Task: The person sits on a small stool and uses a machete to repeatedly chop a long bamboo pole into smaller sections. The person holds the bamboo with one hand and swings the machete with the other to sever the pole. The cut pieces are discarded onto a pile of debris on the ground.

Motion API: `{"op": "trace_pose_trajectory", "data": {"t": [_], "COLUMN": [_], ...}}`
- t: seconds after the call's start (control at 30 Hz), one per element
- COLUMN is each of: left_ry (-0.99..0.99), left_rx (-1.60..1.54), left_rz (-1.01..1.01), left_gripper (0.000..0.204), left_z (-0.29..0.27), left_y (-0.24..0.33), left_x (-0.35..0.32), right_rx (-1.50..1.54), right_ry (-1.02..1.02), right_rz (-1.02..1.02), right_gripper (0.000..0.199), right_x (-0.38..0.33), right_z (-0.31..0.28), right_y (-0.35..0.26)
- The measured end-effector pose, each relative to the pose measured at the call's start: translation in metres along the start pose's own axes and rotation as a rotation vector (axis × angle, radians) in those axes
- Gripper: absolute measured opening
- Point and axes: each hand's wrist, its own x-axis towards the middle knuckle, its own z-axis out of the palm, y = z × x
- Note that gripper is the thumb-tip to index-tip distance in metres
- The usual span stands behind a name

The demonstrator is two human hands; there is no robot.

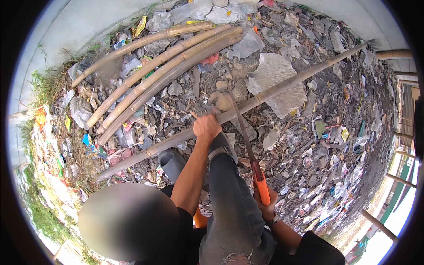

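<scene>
A long bamboo pole (318, 70) runs slantwise across the ground in front of me. My left hand (207, 126) is closed round it near its middle. Just to the right of that hand, the dark blade of a hand saw (248, 143) crosses the pole; whether its teeth bite into the bamboo I cannot tell. My right hand (267, 204) grips the saw's orange handle (261, 187), and a watch (275, 217) sits on that wrist. My leg in grey trousers (225, 190) reaches forward between my arms, its strapped shoe (221, 148) close against the pole.
Several cut bamboo lengths (154, 66) lie side by side at the far left. A flat broken concrete slab (278, 81) is under the pole's right half. Beside my left forearm is a grey hollow cylinder (171, 163). Rubble and plastic litter cover the ground up to a pale wall (88, 22).
</scene>
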Motion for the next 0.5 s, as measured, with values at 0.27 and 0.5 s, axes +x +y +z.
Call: {"op": "trace_pose_trajectory", "data": {"t": [0.27, 0.5], "left_ry": [0.040, 0.022], "left_rx": [-0.021, -0.026], "left_rz": [0.003, 0.024], "left_gripper": [0.030, 0.026], "left_z": [0.002, 0.010], "left_y": [0.000, 0.016], "left_x": [0.003, 0.004], "right_rx": [0.113, 0.068], "right_ry": [-0.024, -0.076], "right_rz": [-0.007, 0.073], "right_gripper": [0.011, 0.008], "right_x": [0.014, 0.022], "right_z": [0.002, 0.010], "right_y": [-0.019, 0.003]}}
